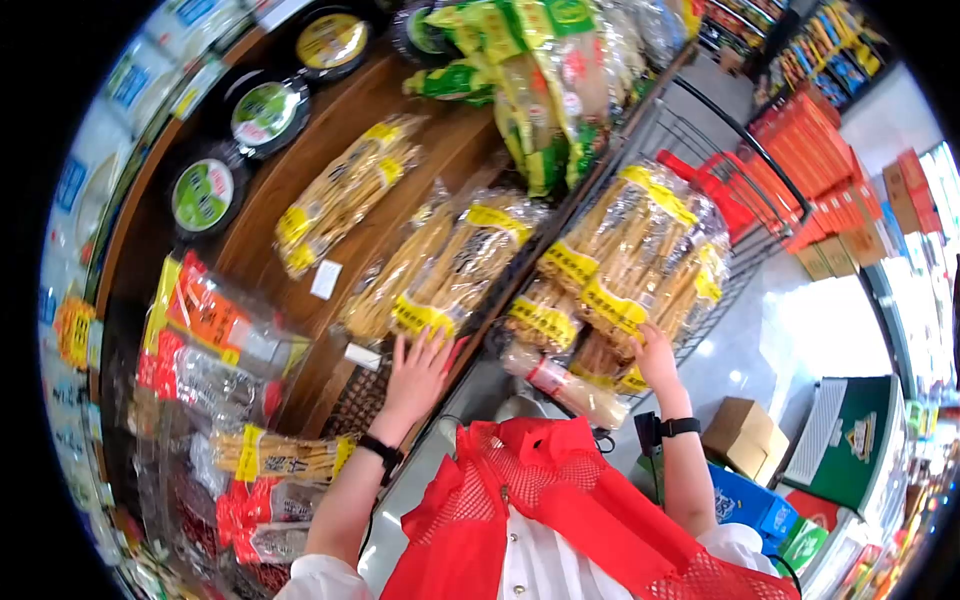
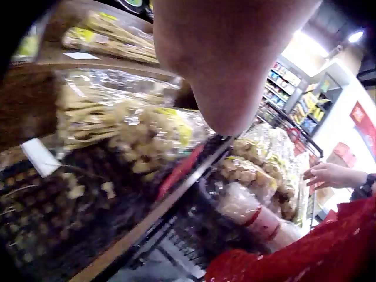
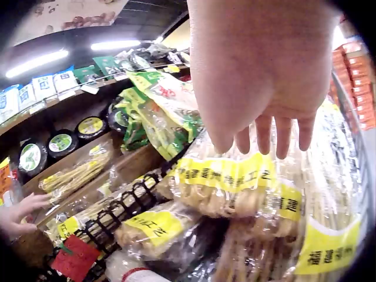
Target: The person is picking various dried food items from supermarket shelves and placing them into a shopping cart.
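Observation:
On the wooden shelf lies a clear bag of pale dried sticks (image 1: 470, 255) with yellow labels, probably bean curd sticks. My left hand (image 1: 415, 380) rests its extended fingertips at the near end of this bag. A second stick bag (image 1: 400, 270) lies against it on the left. In the shopping cart, similar bags (image 1: 640, 250) are heaped up. My right hand (image 1: 655, 360) is over their near end, its fingers (image 3: 282, 138) straight and pointing down at the bags in the right wrist view. In the left wrist view, the left hand's fingers are hidden.
The cart's wire side (image 1: 750, 250) stands along the shelf edge. A clear pack with a red-and-white band (image 1: 565, 385) lies at the cart's near end. Another stick bag (image 1: 350, 190) sits further back on the shelf, before round black packs (image 1: 205, 195). A cardboard box (image 1: 745, 440) stands right.

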{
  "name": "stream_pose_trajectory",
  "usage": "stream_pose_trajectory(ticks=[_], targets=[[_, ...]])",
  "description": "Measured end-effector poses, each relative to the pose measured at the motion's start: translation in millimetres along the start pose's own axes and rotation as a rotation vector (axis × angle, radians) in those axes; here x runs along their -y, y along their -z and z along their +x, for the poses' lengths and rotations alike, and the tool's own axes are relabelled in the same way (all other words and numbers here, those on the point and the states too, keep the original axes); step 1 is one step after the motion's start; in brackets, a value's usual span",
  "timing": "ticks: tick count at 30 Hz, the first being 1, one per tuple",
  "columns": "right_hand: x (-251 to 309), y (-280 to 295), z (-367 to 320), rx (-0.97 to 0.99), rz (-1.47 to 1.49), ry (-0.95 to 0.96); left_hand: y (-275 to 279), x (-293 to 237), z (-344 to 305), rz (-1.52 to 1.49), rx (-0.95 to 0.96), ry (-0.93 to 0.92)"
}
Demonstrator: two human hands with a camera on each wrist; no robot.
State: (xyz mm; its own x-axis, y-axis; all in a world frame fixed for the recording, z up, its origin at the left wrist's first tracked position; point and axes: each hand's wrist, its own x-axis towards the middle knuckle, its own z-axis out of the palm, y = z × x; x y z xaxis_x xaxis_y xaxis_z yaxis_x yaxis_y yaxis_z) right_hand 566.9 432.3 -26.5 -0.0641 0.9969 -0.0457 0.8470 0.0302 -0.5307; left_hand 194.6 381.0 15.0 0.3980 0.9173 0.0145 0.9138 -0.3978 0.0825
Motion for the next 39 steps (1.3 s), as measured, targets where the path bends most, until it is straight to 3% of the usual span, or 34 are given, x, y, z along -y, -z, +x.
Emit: stream_pose_trajectory(ticks=[3,5,6,7,9,11,14,15,18,20,21,24,29,31,32,34,35,37,38,39], targets=[[-37,3,-9,0.025,-0.009,-0.027,-15,-42,84,-0.142,-0.066,-0.195],[-38,13,-22,-0.025,0.123,-0.095,-20,-70,121,-0.302,-0.083,-0.225],[-41,18,-32,-0.027,0.184,-0.152,-37,-85,153,-0.506,-0.121,-0.102],[-53,22,-39,-0.041,0.185,-0.177,-52,-94,175,-0.511,-0.109,-0.128],[-75,29,-52,-0.076,0.223,-0.243,-76,-112,212,-0.799,-0.039,0.171],[-94,38,-65,-0.135,0.207,-0.254,-76,-131,237,-0.638,-0.043,0.17],[-112,47,-92,-0.189,0.197,-0.354,-65,-143,265,-0.574,0.04,0.23],[-118,46,-101,-0.21,0.207,-0.377,-46,-150,276,-0.555,0.296,0.395],[-128,44,-119,-0.223,0.258,-0.459,-61,-162,289,-0.513,0.23,0.345],[-130,45,-124,-0.215,0.3,-0.517,-58,-166,294,-1.015,0.499,0.221],[-130,47,-122,-0.216,0.318,-0.507,-52,-169,293,-1.015,0.493,0.219],[-123,56,-113,-0.216,0.351,-0.482,-29,-176,274,-1.505,0.549,0.278],[-95,69,-64,-0.17,0.433,-0.399,-2,-161,226,-1.813,0.557,0.256],[-82,58,-38,-0.093,0.775,-0.3,-1,-148,203,-1.78,0.584,0.266],[-62,64,-25,-0.082,0.774,-0.284,2,-143,190,-1.741,0.531,0.179],[-12,82,-9,0.109,1.142,-0.163,21,-133,160,-1.638,0.482,0.097],[1,77,-5,0.139,1.141,-0.146,33,-128,143,-1.641,0.453,0.12],[32,64,4,0.139,1.163,-0.204,55,-115,106,-1.611,0.388,-0.072],[70,80,3,0.142,1.434,-0.314,64,-105,88,-1.545,0.466,-0.024],[89,78,0,0.221,1.422,-0.291,71,-99,63,-1.522,0.443,0.009]])
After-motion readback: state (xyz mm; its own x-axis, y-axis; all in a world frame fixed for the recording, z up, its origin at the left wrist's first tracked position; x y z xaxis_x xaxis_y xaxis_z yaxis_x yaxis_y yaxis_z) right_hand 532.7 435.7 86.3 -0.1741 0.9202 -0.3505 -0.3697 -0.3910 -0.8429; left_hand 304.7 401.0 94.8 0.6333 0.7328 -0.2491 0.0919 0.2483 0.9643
